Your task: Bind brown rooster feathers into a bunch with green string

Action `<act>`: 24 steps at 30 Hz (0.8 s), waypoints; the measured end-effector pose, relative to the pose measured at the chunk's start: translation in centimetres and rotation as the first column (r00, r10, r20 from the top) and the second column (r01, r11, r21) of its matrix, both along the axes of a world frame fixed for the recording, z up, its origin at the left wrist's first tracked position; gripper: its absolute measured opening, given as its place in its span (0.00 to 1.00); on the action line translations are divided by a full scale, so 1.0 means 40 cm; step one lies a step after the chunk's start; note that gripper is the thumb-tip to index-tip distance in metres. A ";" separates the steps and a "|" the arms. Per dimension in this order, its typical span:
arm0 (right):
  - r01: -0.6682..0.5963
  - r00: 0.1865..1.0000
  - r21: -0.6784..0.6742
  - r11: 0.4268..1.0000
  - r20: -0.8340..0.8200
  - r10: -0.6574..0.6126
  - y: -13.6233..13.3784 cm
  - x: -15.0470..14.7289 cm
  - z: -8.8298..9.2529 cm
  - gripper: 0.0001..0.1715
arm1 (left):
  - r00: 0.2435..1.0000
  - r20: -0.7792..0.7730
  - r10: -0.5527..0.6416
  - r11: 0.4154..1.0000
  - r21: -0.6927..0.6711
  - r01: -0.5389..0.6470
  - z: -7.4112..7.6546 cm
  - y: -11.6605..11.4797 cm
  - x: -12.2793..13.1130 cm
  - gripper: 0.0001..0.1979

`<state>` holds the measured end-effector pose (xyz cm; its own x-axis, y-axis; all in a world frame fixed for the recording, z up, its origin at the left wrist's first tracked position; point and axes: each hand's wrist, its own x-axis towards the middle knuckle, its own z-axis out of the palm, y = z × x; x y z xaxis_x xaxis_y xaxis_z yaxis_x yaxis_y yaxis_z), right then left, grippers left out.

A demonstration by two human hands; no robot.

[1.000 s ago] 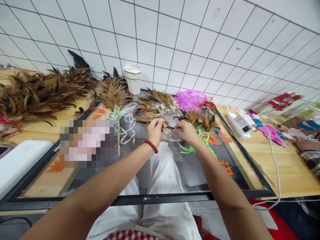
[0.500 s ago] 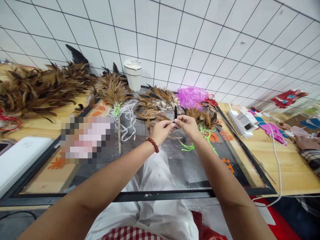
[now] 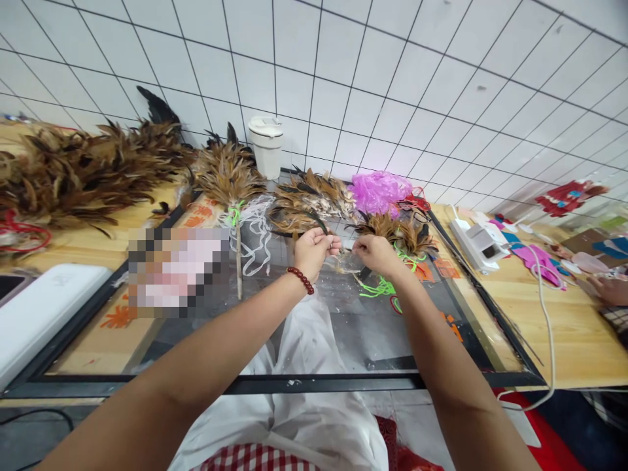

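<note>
My left hand (image 3: 316, 251), with a red bead bracelet at the wrist, pinches a dark feather (image 3: 316, 221) that points up and to the left. My right hand (image 3: 375, 254) is closed a short way to the right, fingertips together; whatever they hold, if anything, is too small to tell. Behind my hands lies a loose pile of brown feathers (image 3: 311, 199). Just past my right hand is a brown feather bundle (image 3: 392, 229) with bright green string (image 3: 380, 288) trailing from it. Another feather bundle (image 3: 228, 173), tied with green on a stick, lies to the left.
A glass panel with a black frame (image 3: 343, 382) lies before me. White ribbon (image 3: 255, 242), a lidded white cup (image 3: 266, 147) and crumpled pink plastic (image 3: 380, 190) are near the tiled wall. A large feather heap (image 3: 83, 173) is at left, a white power strip (image 3: 478, 242) at right. A co-worker's hand (image 3: 611, 288) shows at the right edge.
My hands, together before, have moved apart, the right one going right. The feather, upright between them earlier, now leans left in my left hand.
</note>
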<state>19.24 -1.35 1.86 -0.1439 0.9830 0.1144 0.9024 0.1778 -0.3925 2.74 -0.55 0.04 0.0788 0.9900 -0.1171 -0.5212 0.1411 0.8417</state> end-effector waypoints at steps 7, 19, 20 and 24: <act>-0.037 0.554 -0.293 0.955 -0.802 -0.224 -0.003 -0.009 0.027 0.14 | 0.999 0.047 0.016 1.000 -0.018 -0.015 -0.006 0.000 0.004 0.09; -0.062 0.370 -0.186 0.981 -0.917 -0.150 -0.003 -0.058 0.006 0.16 | 0.992 0.030 -0.122 0.989 -0.083 0.124 0.011 -0.005 -0.009 0.09; -0.063 0.403 -0.171 0.983 -0.906 -0.132 -0.003 -0.066 0.002 0.15 | 0.991 0.038 -0.131 0.987 -0.092 0.134 0.012 -0.004 -0.011 0.08; -0.040 0.488 -0.128 0.991 -0.868 -0.093 -0.005 -0.087 -0.008 0.16 | 0.987 0.036 -0.156 0.982 -0.098 0.159 0.010 0.000 -0.013 0.07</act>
